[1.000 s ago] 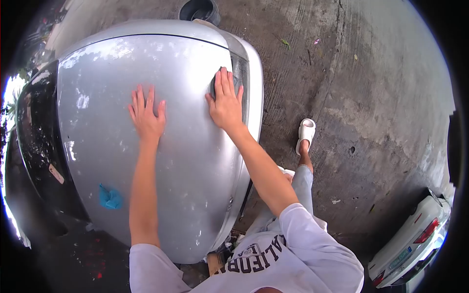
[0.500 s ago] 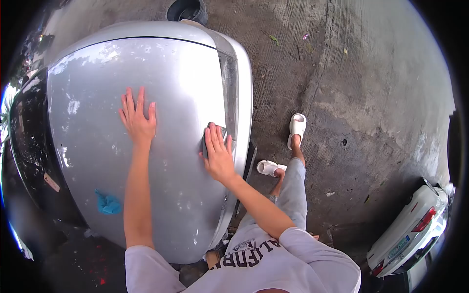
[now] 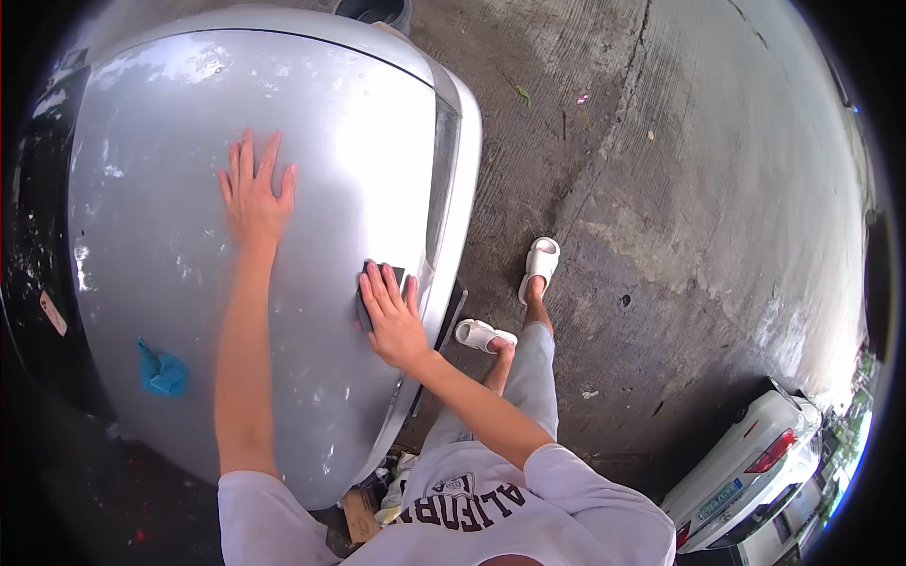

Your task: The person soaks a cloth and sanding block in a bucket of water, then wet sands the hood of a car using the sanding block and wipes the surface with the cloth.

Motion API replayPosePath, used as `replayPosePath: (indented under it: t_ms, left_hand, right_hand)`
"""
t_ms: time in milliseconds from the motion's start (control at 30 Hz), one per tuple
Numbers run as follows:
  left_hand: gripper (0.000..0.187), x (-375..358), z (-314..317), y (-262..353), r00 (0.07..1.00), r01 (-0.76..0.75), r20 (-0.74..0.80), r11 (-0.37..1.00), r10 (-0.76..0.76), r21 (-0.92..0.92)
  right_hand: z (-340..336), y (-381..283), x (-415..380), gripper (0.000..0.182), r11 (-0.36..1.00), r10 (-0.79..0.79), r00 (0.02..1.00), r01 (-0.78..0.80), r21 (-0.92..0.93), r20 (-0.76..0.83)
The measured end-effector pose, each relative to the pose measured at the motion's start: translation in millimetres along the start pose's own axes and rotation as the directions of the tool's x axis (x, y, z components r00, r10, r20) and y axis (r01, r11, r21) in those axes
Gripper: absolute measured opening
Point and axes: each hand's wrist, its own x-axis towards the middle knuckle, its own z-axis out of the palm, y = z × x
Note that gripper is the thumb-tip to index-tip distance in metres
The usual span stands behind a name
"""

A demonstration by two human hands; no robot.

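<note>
Silver hood (image 3: 316, 179): right hand (image 3: 400, 341), fingers slightly parted, holds dark pad (image 3: 362, 305) beneath, long axis near twelve o'clock; splayed, empty left hand (image 3: 259, 209) at ten.

Arms (image 3: 247, 363) extended, hands (image 3: 256, 206) palm-down, left fingers (image 3: 247, 158) spread

Dark pad (image 3: 364, 313) partly hidden under right hand (image 3: 394, 325); bucket (image 3: 404, 16) cut off by top edge.

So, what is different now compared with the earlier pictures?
The right hand slid the dark pad along the hood toward the person's body. Nothing was visibly taken or let go. The left hand stays spread on the hood, about where it was; the crumpled blue item stayed too.
</note>
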Motion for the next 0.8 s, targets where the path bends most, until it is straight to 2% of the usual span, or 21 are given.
replayPosePath:
  t_ms: [67,100,167,200,267,333,367,433,500,600,667,733,767,800]
  left_hand:
    - [0.052,-8,-4,0,0.999,0.011,0.030,1.000,-0.012,0.006]
    - [0.053,-5,-5,3,0.999,0.014,0.029,1.000,-0.014,0.000]
    - [0.053,-2,-2,4,0.999,0.023,0.025,1.000,-0.023,0.004]
    - [0.053,-2,-1,4,0.999,0.031,0.011,0.999,-0.031,-0.024]
    - [0.053,-5,-2,-1,0.999,0.045,0.002,0.997,-0.045,-0.058]
    - [0.053,-4,4,-2,0.997,0.072,-0.016,0.996,-0.073,-0.043]
    - [0.053,-2,4,-2,0.996,0.087,-0.025,0.995,-0.088,-0.050]
    - [0.055,-4,3,0,0.990,0.141,-0.017,0.990,-0.141,-0.031]
    - [0.055,-7,2,1,0.990,0.140,-0.017,0.989,-0.141,-0.037]
    - [0.056,-6,3,0,0.988,0.145,-0.054,0.988,-0.148,-0.053]
    - [0.056,-6,7,3,0.981,0.169,-0.081,0.983,-0.175,-0.073]
    - [0.057,-5,5,0,0.986,0.149,-0.073,0.987,-0.153,-0.057]
    - [0.057,-6,2,-1,0.980,0.172,-0.085,0.983,-0.178,-0.065]
    - [0.057,-5,4,-1,0.982,0.165,-0.079,0.984,-0.170,-0.060]
  right_hand:
    - [-36,15,66,0.083,0.997,-0.069,0.978,0.060,-0.049,-0.198]
    - [-63,25,120,0.075,0.992,-0.114,0.927,0.088,-0.089,-0.358]
    - [-98,34,216,0.068,0.988,-0.144,0.863,0.095,-0.123,-0.484]
    - [-104,28,237,0.068,0.985,-0.149,0.831,0.079,-0.152,-0.536]
    - [-81,5,198,0.070,0.986,-0.145,0.864,0.088,-0.140,-0.481]
    - [-31,-24,89,0.083,0.990,-0.131,0.969,0.117,-0.077,-0.210]
    - [-6,-31,32,0.088,0.987,-0.111,0.993,0.106,-0.119,-0.041]
    - [-2,-32,-7,0.089,0.978,-0.154,0.984,0.164,-0.128,0.084]
    - [-22,-10,43,0.085,0.959,-0.230,0.973,0.223,-0.175,-0.024]
    - [-81,8,181,0.069,0.959,-0.248,0.892,0.173,-0.223,-0.379]
    - [-90,16,235,0.067,0.962,-0.217,0.849,0.104,-0.251,-0.481]
    - [-65,-4,197,0.070,0.982,-0.140,0.858,0.055,-0.182,-0.495]
    - [-51,-19,148,0.077,0.991,-0.108,0.915,0.069,-0.112,-0.388]
    - [-22,-24,95,0.084,0.990,-0.085,0.956,0.050,-0.128,-0.282]
